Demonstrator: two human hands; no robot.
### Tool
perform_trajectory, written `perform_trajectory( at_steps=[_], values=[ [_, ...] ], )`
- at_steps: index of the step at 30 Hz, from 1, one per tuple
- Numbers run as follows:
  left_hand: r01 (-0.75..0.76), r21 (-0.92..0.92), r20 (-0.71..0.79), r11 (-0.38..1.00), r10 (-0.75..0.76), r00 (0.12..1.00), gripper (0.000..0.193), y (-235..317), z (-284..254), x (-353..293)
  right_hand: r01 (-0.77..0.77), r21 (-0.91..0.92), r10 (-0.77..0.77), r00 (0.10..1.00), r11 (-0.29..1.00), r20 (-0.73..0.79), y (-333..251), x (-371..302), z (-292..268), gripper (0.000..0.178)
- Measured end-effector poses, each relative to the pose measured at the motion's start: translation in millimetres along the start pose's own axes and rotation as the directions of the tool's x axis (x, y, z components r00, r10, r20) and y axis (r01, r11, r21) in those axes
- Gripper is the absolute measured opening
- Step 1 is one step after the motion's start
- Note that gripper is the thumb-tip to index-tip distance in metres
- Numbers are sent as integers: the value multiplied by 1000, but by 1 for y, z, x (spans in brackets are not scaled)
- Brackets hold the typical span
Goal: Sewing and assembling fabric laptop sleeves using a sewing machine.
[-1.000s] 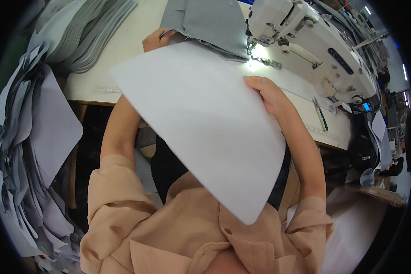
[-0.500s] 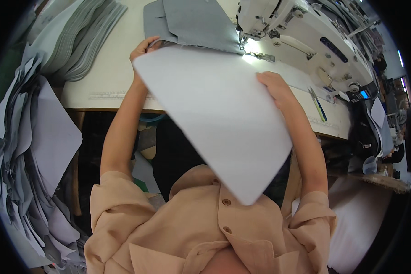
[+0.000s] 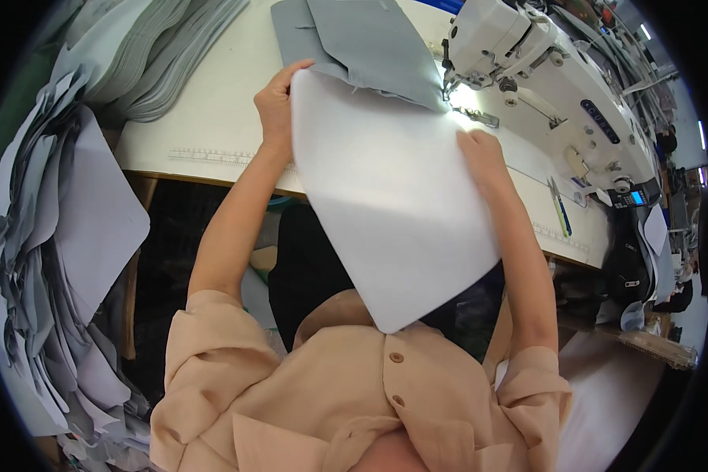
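Observation:
A large white fabric panel (image 3: 393, 197) with rounded corners hangs over the table's front edge, stretched between my hands. My left hand (image 3: 279, 102) grips its upper left corner, and my right hand (image 3: 484, 157) pinches its right edge, close to the sewing machine. Beyond it, grey fabric pieces (image 3: 370, 47) lie on the table, their right corner at the needle and presser foot (image 3: 447, 88). The panel's upper edge meets the grey fabric's near edge; whether the two are joined I cannot tell. A white sewing machine (image 3: 558, 86) stands at the right with its lamp lit.
Stacked grey panels (image 3: 153, 59) lie at the table's far left. Draped grey and white pieces (image 3: 71, 236) hang at my left side. Thread snips (image 3: 560, 206) rest right of my right hand. A ruler strip (image 3: 212, 156) runs along the front of the white table (image 3: 189, 118).
The white panel has turned, its lower corner swinging left and toward the table. My left hand has shifted its hold at the corner. The whole view has shifted slightly.

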State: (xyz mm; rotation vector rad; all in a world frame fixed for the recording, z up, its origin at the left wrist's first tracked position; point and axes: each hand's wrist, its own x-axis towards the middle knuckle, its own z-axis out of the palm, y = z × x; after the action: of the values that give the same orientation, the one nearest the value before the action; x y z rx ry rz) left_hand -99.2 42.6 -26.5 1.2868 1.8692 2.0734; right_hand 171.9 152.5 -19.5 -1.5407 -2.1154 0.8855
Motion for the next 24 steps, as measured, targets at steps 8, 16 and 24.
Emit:
perform_trajectory(
  at_steps=[8,16,24],
  values=[
    [30,-63,2,998,-30,1000,24,1,-4,-14,389,-527,-533,833,756,-150,-7,-22,16,29],
    [-114,-8,16,993,114,993,30,6,0,3,776,64,-775,614,627,152,-100,1,74,48],
    [-644,177,54,745,646,762,34,9,-3,3,342,523,-496,848,781,186,-79,92,109,51]
  ],
)
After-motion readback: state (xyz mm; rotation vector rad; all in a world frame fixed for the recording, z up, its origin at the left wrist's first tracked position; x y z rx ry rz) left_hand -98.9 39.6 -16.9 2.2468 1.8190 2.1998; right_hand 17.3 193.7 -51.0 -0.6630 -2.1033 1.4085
